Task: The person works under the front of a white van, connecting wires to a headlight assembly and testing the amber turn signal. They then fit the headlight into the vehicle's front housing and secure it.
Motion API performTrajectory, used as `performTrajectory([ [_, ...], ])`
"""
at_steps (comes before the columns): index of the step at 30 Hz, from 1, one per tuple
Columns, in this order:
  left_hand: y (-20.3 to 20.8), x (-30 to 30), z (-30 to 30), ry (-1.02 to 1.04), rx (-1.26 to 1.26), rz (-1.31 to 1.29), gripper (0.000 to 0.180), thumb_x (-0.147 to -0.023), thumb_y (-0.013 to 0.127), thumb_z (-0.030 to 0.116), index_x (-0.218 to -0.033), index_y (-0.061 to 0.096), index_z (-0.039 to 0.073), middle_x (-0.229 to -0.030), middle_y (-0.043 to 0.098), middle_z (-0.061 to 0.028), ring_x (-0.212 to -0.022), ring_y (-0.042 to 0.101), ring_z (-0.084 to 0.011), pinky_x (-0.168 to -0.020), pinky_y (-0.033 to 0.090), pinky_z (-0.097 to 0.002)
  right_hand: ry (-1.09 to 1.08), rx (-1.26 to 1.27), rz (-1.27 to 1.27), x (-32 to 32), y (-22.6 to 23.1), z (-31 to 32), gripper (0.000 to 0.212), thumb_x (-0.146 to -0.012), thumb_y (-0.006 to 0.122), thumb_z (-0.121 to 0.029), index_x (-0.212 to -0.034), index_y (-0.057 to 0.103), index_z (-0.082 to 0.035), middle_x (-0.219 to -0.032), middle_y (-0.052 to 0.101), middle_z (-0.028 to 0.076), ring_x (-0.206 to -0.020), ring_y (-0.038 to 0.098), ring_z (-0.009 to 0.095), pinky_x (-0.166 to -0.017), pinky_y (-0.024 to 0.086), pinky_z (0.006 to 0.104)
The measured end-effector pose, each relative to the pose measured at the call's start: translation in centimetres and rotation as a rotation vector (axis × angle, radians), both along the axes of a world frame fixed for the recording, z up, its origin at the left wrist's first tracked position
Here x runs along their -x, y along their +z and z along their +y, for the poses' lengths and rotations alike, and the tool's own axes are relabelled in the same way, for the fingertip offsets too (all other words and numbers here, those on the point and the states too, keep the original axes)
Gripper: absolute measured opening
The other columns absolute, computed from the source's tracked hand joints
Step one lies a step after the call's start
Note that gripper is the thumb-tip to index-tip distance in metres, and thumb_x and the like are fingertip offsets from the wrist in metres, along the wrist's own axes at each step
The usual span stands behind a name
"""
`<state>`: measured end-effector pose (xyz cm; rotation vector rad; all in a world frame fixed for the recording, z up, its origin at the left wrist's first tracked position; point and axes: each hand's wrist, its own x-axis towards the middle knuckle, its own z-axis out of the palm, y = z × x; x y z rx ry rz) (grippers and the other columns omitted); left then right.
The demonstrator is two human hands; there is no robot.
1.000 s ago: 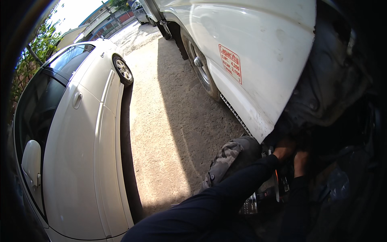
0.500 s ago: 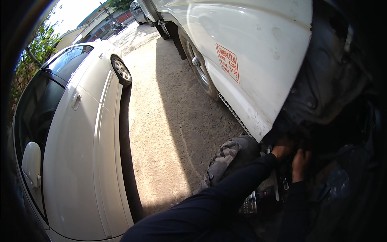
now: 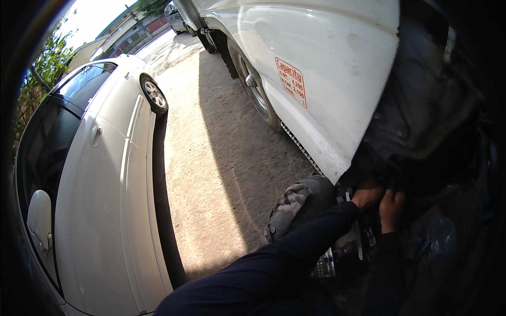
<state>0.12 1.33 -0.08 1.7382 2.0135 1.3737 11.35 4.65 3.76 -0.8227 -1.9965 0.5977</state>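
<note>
Crouched beside a white truck (image 3: 327, 58), I work both bare hands in the shadow under its dark bulky part (image 3: 421, 110), which hangs just above and beyond my fingers; my right hand (image 3: 391, 209), lost in the dark at the wrist a second ago, now shows its back and knuckles, while my left hand (image 3: 368, 194) stays in nearly the same place just beside it, below the lower corner of the white panel; to my judgement the work is going on at that same spot, with the right hand shifting its hold or reach and the left one steadying; my right fingers look curled, but what they close on, if anything, I cannot tell, and my left fingertips are hidden, so their state I cannot tell either; a knee in camouflage cloth (image 3: 301, 204) is to the left of my left hand, a holed metal piece (image 3: 325, 264) below it, and clear plastic (image 3: 441, 235) to the right of my right hand.
</note>
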Motion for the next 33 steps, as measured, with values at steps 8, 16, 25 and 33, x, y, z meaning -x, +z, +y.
performTrajectory([
  [8, 1.1, 0.1, -0.5, 0.027, -0.132, 0.133, 0.020, -0.088, 0.060, 0.017, -0.096, 0.069, 0.002, -0.093, 0.067, -0.0222, -0.083, 0.065, -0.0392, -0.074, 0.052, -0.0474, -0.025, 0.210, -0.012, -0.2, 1.1, -0.9, 0.039, -0.099, 0.048, -0.022, -0.127, 0.059, 0.003, -0.128, 0.061, 0.024, -0.120, 0.058, 0.038, -0.099, 0.047, 0.0404],
  [16, 0.7, 0.0, -0.5, 0.042, -0.079, 0.053, 0.016, -0.088, 0.061, 0.017, -0.097, 0.069, 0.006, -0.091, 0.067, -0.0202, -0.083, 0.065, -0.0381, -0.073, 0.052, -0.0474, 0.156, 0.157, 0.192, 0.5, 0.7, 0.3, 0.039, -0.101, 0.047, -0.022, -0.130, 0.058, 0.002, -0.130, 0.061, 0.019, -0.120, 0.059, 0.031, -0.100, 0.045, 0.0382],
  [25, -1.2, -1.1, 0.7, 0.265, -0.116, 0.080, 0.029, -0.086, 0.061, 0.015, -0.111, 0.062, 0.002, -0.100, 0.064, -0.0250, -0.086, 0.063, -0.0428, -0.076, 0.050, -0.0510, 0.091, 0.255, 0.058, 0.1, -2.6, 1.9, 0.040, -0.105, 0.039, -0.025, -0.126, 0.060, 0.001, -0.120, 0.065, 0.017, -0.107, 0.061, 0.029, -0.093, 0.046, 0.0371],
  [33, -2.2, -1.4, 1.7, 0.266, -0.041, -0.048, 0.030, -0.091, 0.060, 0.025, -0.110, 0.063, 0.002, -0.101, 0.066, -0.0254, -0.089, 0.065, -0.0439, -0.078, 0.052, -0.0496, 0.135, 0.036, -0.025, -0.6, -8.6, 5.7, 0.039, -0.105, 0.043, -0.025, -0.134, 0.054, -0.001, -0.134, 0.057, 0.018, -0.122, 0.055, 0.031, -0.102, 0.043, 0.0377],
])
